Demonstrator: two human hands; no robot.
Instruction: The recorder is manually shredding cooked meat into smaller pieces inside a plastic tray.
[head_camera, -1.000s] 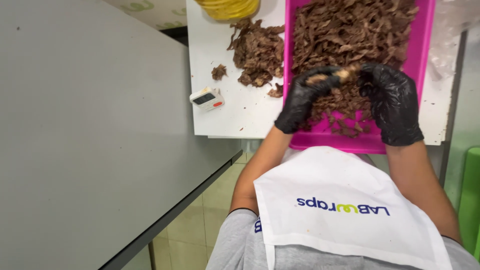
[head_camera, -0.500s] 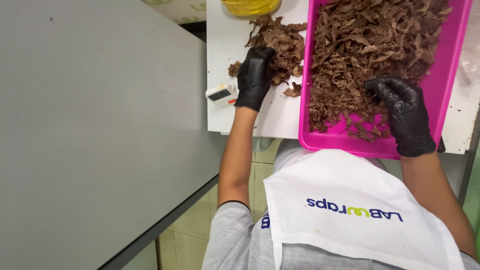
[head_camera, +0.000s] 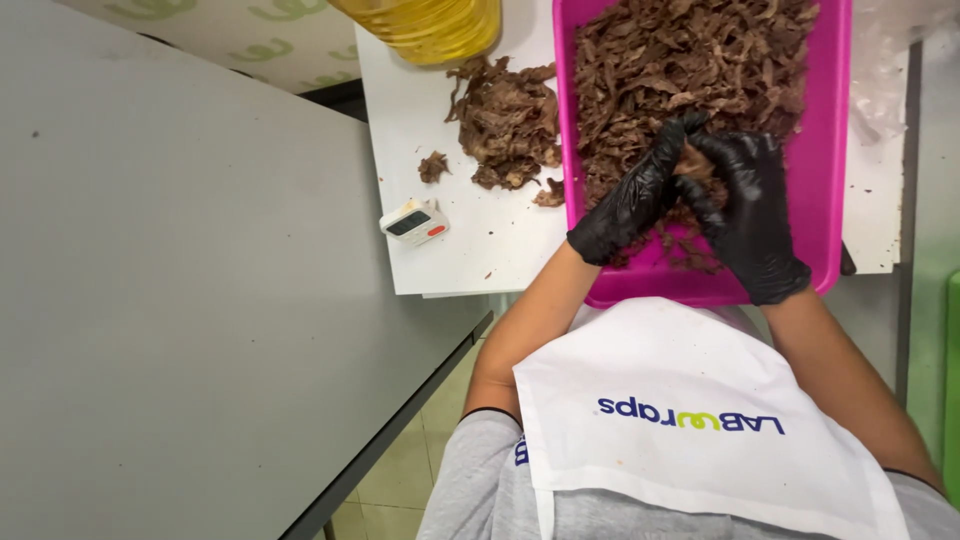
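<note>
Left hand (head_camera: 632, 195), black glove: fingers curled against the right hand, pinching one end of a brown leaf piece (head_camera: 694, 160).

Right hand (head_camera: 745, 215), black glove: fingers closed on the same piece from the right, held just above the tray, apparently so that loose bits drop back in.

Pink tray (head_camera: 833, 150), right part of the white table (head_camera: 470, 235), near edge overhanging toward the person: heaped with shredded dried brown leaves (head_camera: 690, 60).

Separate leaf pile (head_camera: 505, 120): on the bare table just left of the tray, kept apart from the tray's load; one stray scrap (head_camera: 433, 165) farther left.

Small white timer (head_camera: 414, 222): near left of the table, face up.

Yellow container (head_camera: 425, 25): far edge, partly cropped.

Grey table (head_camera: 180, 300): left.

White bib (head_camera: 690, 420): over the person's chest.
</note>
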